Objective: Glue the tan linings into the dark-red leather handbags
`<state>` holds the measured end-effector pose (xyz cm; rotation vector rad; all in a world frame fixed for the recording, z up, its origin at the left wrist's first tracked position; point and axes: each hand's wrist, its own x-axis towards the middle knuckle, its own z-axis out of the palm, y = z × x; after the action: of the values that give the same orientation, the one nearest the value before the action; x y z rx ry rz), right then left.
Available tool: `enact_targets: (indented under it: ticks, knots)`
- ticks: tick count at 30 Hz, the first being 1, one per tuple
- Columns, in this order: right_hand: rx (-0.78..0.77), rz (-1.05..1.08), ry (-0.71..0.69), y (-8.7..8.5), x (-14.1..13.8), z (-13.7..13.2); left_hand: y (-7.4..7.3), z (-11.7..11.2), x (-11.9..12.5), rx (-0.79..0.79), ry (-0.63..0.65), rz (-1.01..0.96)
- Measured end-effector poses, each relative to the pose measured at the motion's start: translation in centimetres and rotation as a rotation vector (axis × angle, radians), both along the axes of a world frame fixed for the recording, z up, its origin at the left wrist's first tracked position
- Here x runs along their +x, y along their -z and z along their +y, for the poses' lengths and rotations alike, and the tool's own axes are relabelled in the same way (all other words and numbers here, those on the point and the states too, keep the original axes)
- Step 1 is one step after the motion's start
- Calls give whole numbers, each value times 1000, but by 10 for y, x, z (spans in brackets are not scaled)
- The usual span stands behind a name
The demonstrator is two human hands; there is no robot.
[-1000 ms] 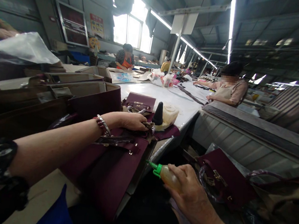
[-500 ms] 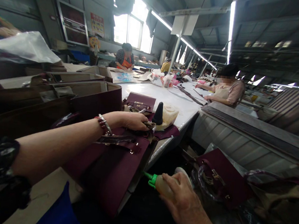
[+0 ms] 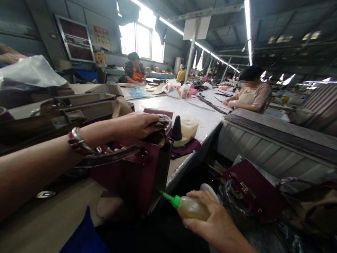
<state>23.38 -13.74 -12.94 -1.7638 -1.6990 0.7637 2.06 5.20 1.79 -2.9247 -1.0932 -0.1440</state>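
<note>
My left hand (image 3: 140,124) grips the top edge of a burgundy leather handbag (image 3: 140,171), which stands upright at the near edge of the long work table (image 3: 187,112). The bag's curved handle (image 3: 106,158) hangs below my wrist. My right hand (image 3: 209,222) is closed on a small glue bottle (image 3: 190,208) with a green nozzle (image 3: 170,199). The nozzle points left and sits close to the bag's lower right corner.
A black cone (image 3: 177,128) and a cream roll (image 3: 189,127) rest on the table behind the bag. Brown bag shells (image 3: 62,110) line the left side. Another burgundy bag (image 3: 251,190) lies lower right. A seated person (image 3: 250,95) works at the far side; another person (image 3: 134,68) sits further back.
My left hand has lifted the bag from lying flat to standing upright. My right hand with the glue bottle has stayed low beside it, its nozzle now near the bag's corner.
</note>
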Motion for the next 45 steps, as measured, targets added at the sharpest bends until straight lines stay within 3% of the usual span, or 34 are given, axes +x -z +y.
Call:
enact_targets:
  ticks: [4, 9, 14, 18, 25, 33, 38, 42, 45]
  knots:
    - [131, 12, 48, 7, 6, 7, 10, -26, -14, 274, -22, 49]
    - [171, -49, 41, 18, 10, 11, 38, -50, -28, 236, 9, 100]
    - [185, -128, 49, 23, 15, 25, 47, -52, -42, 219, 37, 33]
    - [342, -337, 20, 31, 25, 51, 55, -48, -49, 269, 124, -67]
    - [384, -475, -6, 47, 41, 84, 52, -47, -46, 211, 114, -50]
    - [375, -452, -70, 57, 45, 77, 57, -45, -50, 258, 188, -88]
    - [352, -434, -70, 53, 40, 73, 61, -47, -53, 239, 197, -92]
    - [316, -349, -182, 48, 37, 69, 60, -49, -53, 238, 212, -96]
    - [316, -339, -140, 49, 40, 71, 55, -53, -55, 233, 211, -105]
